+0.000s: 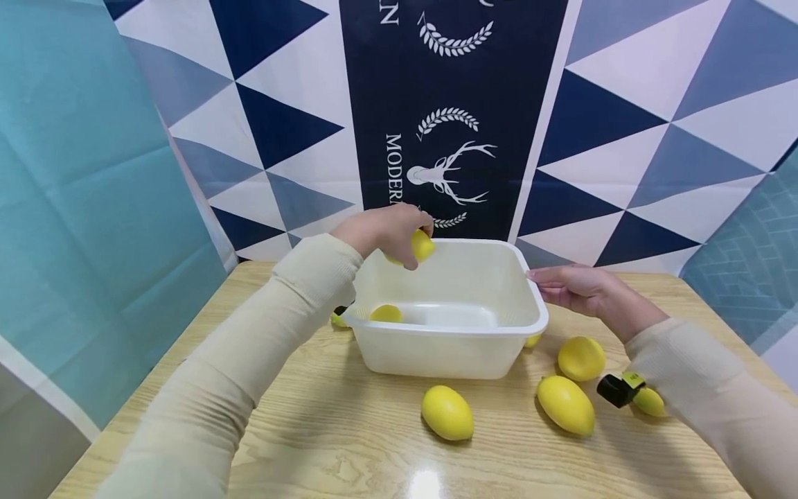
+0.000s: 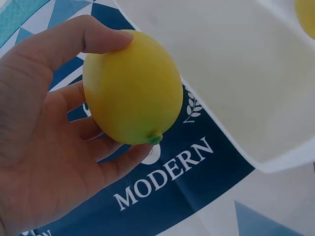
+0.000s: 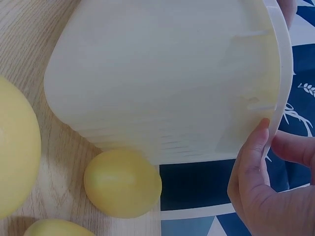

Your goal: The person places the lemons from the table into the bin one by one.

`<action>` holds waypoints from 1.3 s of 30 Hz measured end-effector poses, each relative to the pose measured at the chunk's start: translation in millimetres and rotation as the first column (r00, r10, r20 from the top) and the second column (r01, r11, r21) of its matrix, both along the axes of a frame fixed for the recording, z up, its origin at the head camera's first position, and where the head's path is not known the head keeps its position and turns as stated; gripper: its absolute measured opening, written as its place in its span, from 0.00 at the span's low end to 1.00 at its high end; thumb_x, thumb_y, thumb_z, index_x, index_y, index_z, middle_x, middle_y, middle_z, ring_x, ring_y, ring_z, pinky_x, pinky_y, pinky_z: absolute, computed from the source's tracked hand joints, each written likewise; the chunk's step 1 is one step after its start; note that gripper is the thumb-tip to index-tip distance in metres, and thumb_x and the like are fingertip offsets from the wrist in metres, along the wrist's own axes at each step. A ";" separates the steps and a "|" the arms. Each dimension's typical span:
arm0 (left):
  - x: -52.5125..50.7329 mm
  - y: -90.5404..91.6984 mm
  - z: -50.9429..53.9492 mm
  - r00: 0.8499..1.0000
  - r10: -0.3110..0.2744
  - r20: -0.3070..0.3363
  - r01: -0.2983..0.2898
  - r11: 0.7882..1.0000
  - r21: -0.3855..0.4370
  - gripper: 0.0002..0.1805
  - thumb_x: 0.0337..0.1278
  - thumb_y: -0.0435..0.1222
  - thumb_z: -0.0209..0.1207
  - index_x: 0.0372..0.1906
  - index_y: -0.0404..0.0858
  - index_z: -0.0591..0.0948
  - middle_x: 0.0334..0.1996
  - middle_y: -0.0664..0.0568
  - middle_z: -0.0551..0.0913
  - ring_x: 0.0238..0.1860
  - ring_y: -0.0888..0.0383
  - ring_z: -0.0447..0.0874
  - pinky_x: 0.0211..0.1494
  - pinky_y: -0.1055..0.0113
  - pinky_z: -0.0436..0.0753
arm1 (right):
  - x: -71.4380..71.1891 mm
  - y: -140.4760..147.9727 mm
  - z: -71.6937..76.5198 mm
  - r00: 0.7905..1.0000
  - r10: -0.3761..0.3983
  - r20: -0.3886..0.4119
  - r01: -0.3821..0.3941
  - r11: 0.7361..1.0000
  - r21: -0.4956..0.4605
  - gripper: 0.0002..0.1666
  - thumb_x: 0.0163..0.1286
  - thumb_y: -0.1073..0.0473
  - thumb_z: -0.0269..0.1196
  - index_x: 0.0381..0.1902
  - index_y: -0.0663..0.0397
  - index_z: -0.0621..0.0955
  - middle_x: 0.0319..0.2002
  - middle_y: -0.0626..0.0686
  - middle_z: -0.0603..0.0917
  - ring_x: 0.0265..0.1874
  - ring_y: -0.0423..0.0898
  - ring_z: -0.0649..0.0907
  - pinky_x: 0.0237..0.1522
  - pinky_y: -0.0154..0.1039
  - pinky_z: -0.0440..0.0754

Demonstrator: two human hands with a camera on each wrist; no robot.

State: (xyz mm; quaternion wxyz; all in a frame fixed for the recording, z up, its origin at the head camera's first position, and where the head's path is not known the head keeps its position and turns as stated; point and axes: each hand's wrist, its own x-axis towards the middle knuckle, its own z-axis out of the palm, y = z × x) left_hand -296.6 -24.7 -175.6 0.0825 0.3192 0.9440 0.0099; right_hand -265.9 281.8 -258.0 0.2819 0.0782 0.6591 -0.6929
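Note:
My left hand holds a yellow lemon above the left part of a white basin. In the left wrist view, the thumb and fingers of the hand grip the lemon, its green tip showing. My right hand pinches the basin's right rim; in the right wrist view, thumb and fingertips of the hand meet on the rim of the basin. Another lemon lies inside the basin at the left.
On the wooden table, a lemon lies in front of the basin, and several more, such as this lemon, lie at its right. A patterned cloth hangs behind. A black object shows by the right sleeve.

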 end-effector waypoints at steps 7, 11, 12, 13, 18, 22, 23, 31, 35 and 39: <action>-5.1 5.6 -8.2 0.999 0.018 0.033 -0.018 1.000 0.018 0.25 0.44 0.36 0.67 0.53 0.44 0.76 0.47 0.53 0.77 0.48 0.55 0.72 0.51 0.65 0.78 | 1.7 1.0 -0.3 1.000 -0.003 -0.003 0.003 1.000 0.003 0.09 0.67 0.61 0.61 0.29 0.45 0.85 0.33 0.44 0.86 0.34 0.35 0.85 0.43 0.27 0.84; -6.9 6.7 -13.4 0.997 0.035 0.064 -0.038 0.999 0.037 0.26 0.44 0.35 0.67 0.53 0.44 0.76 0.47 0.53 0.78 0.47 0.54 0.73 0.52 0.64 0.79 | 1.5 -0.1 -0.2 1.000 -0.005 -0.007 0.005 1.000 0.009 0.08 0.67 0.60 0.61 0.30 0.45 0.85 0.34 0.44 0.85 0.34 0.36 0.85 0.44 0.28 0.84; -7.7 7.1 -14.8 0.997 0.036 0.069 -0.038 0.999 0.034 0.26 0.44 0.35 0.67 0.53 0.44 0.76 0.47 0.53 0.78 0.47 0.54 0.73 0.52 0.64 0.79 | 1.5 -0.3 -0.2 1.000 -0.005 -0.009 0.005 1.000 0.010 0.08 0.67 0.61 0.61 0.30 0.45 0.85 0.34 0.44 0.85 0.34 0.36 0.85 0.44 0.28 0.84; -8.3 7.5 -15.8 0.997 0.037 0.073 -0.039 0.999 0.033 0.26 0.44 0.35 0.67 0.53 0.44 0.76 0.47 0.52 0.78 0.47 0.54 0.74 0.52 0.64 0.79 | 1.5 -0.3 -0.2 1.000 -0.005 -0.010 0.005 1.000 0.009 0.08 0.67 0.61 0.61 0.30 0.45 0.85 0.34 0.44 0.85 0.35 0.36 0.85 0.44 0.28 0.84; -12.2 9.4 -19.6 0.997 0.042 0.070 -0.044 0.999 0.023 0.27 0.43 0.36 0.67 0.54 0.44 0.76 0.47 0.53 0.78 0.47 0.55 0.74 0.51 0.64 0.79 | 1.6 -0.5 0.8 1.000 -0.004 -0.013 0.005 1.000 0.012 0.08 0.68 0.60 0.61 0.31 0.44 0.85 0.34 0.44 0.85 0.35 0.36 0.85 0.44 0.28 0.84; -15.2 10.0 -21.3 0.995 0.066 0.071 -0.068 0.997 0.025 0.27 0.44 0.36 0.67 0.54 0.45 0.76 0.47 0.53 0.78 0.47 0.55 0.73 0.52 0.63 0.79 | 1.1 -2.2 1.6 1.000 0.002 -0.018 -0.002 1.000 0.016 0.08 0.68 0.59 0.61 0.30 0.43 0.85 0.34 0.44 0.86 0.35 0.35 0.85 0.44 0.27 0.84; -16.0 10.1 -22.1 0.995 0.071 0.076 -0.073 0.997 0.024 0.27 0.44 0.36 0.67 0.54 0.45 0.76 0.47 0.54 0.78 0.47 0.55 0.73 0.52 0.64 0.79 | 1.2 -2.7 1.7 1.000 0.004 -0.019 -0.004 1.000 0.018 0.08 0.68 0.59 0.61 0.30 0.43 0.85 0.34 0.44 0.86 0.35 0.35 0.85 0.44 0.27 0.84; -20.0 9.2 -30.0 0.991 0.093 0.094 -0.096 0.995 0.025 0.27 0.44 0.36 0.67 0.55 0.45 0.75 0.47 0.54 0.78 0.47 0.55 0.74 0.52 0.63 0.78 | 4.0 -3.9 0.3 1.000 -0.003 -0.019 0.004 1.000 0.013 0.08 0.68 0.59 0.61 0.31 0.44 0.85 0.34 0.44 0.85 0.35 0.36 0.85 0.44 0.27 0.84; -20.0 8.1 -32.9 0.987 0.116 0.111 -0.120 0.992 0.031 0.27 0.46 0.36 0.67 0.55 0.46 0.75 0.48 0.54 0.78 0.48 0.54 0.74 0.54 0.62 0.78 | 4.9 -2.6 -0.5 1.000 0.003 -0.028 -0.002 1.000 0.015 0.08 0.68 0.59 0.61 0.31 0.43 0.85 0.35 0.44 0.85 0.35 0.35 0.85 0.44 0.27 0.84; -20.8 9.5 -34.6 0.982 0.128 0.136 -0.133 0.991 0.025 0.28 0.47 0.37 0.67 0.56 0.47 0.74 0.49 0.53 0.77 0.48 0.54 0.74 0.54 0.62 0.80 | 5.6 -0.4 -0.6 1.000 -0.006 -0.026 0.006 1.000 0.007 0.08 0.68 0.59 0.60 0.31 0.44 0.85 0.35 0.44 0.85 0.35 0.36 0.85 0.44 0.27 0.84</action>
